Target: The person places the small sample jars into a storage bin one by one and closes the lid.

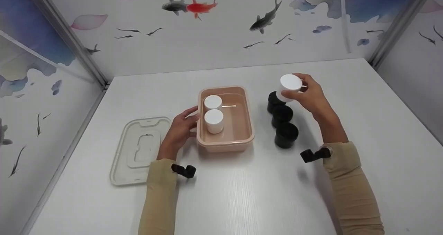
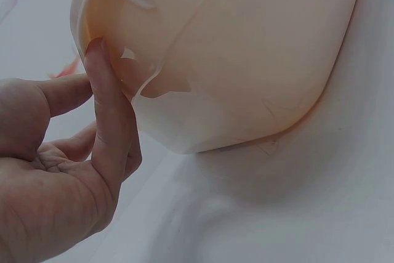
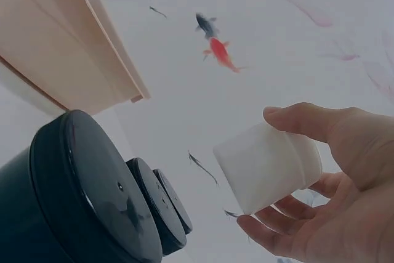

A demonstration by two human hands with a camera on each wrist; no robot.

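Observation:
My right hand (image 1: 309, 93) holds a small white cup (image 1: 290, 83) in the air above the black cups, thumb on one side and fingers on the other. In the right wrist view the same white cup (image 3: 261, 167) lies tilted between thumb and fingers. My left hand (image 1: 180, 127) touches the left side of a pink plastic box (image 1: 226, 146); the left wrist view has its fingertips against the outer wall under the rim. Two white cups (image 1: 214, 120) stand inside the box along its left side.
Three black cups (image 1: 286, 134) stand in a row right of the box. A pale translucent lid (image 1: 129, 152) lies flat on the white table (image 1: 225, 193), left of the box and partly behind the left arm. Walls printed with fish (image 1: 200, 7) close off the back and sides.

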